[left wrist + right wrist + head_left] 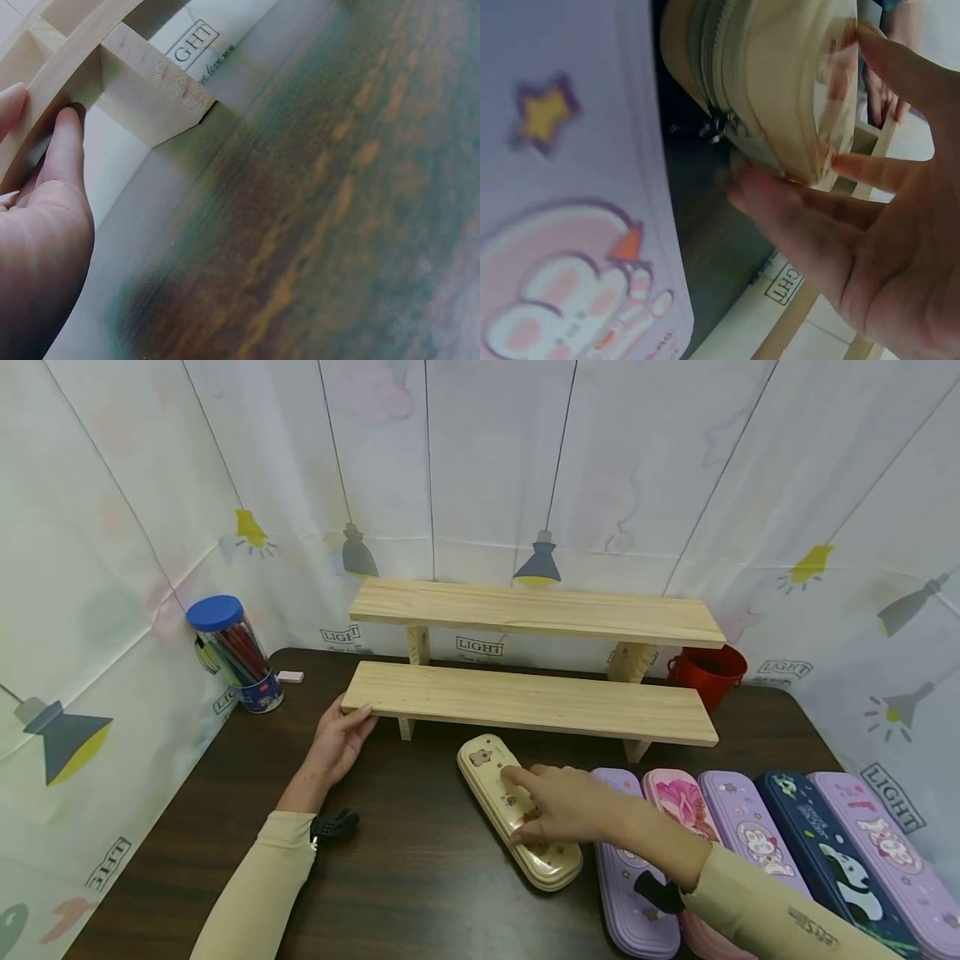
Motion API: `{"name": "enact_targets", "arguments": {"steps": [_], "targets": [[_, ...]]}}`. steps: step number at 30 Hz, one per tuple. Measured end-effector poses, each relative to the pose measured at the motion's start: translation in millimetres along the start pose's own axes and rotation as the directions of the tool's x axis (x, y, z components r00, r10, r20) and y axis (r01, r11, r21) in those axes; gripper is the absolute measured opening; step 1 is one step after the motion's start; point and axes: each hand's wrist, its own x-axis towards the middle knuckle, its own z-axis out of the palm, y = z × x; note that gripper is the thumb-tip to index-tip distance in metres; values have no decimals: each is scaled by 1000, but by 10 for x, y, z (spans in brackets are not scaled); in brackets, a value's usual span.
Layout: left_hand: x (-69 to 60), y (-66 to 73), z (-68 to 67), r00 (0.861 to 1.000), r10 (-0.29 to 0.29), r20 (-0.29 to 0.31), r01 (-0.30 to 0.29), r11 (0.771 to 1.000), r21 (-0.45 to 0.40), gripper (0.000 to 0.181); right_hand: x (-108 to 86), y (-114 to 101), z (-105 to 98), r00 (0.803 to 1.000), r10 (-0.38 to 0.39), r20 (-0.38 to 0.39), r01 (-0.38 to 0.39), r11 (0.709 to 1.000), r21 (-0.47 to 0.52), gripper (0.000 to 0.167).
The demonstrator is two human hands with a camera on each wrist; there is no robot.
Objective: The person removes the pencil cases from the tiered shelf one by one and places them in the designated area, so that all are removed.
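Observation:
A two-tier wooden shelf [532, 700] stands on the dark table. My left hand [339, 745] grips the left end of its lower board, thumb on top and fingers underneath; the left wrist view shows this hand [52, 210] close to a wooden support [154, 90]. A cream-yellow pencil case [491, 793] with small cartoon prints lies slanted in front of the shelf. Over it, my right hand [562, 803] touches the top with thumb and index finger. In the right wrist view, other fingers [795, 214] reach over the case's side near the zip pull [721, 124].
Several pencil cases stand in a row at right: a purple one [637, 893], a pink one [678, 802], another purple one [742, 802], a navy panda one [802, 814] and a lilac one [862, 810]. A red bucket [708, 672] and a blue-lidded pencil jar [236, 652] stand behind.

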Motion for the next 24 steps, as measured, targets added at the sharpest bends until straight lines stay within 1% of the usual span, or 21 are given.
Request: {"name": "enact_targets", "arguments": {"steps": [3,6,10,13,15,17,24], "targets": [[2,0,-2,1000,2,4,-2,1000,7,66,81,18,-27,999,-15,-44,13,998,-56,78],[-6,-7,-14,1000,4,9,-4,1000,0,66,185,58,-44,997,-52,-55,49,998,-48,81],[-19,-21,-21,1000,3,10,-3,1000,-11,66,313,98,-73,991,-135,5,135,991,6,81],[-15,-29,-15,1000,-2,4,2,1000,-15,65,386,120,-79,982,-181,60,179,983,44,76],[-8,-31,-6,1000,-7,3,7,1000,-15,65,411,134,-72,979,-187,77,183,981,57,75],[1,-32,3,1000,-12,2,12,1000,-13,65,412,154,-56,980,-183,77,179,982,57,74],[-12,8,10,1000,-23,0,23,1000,-15,67,316,150,-32,984,-170,58,168,985,37,73]]}}
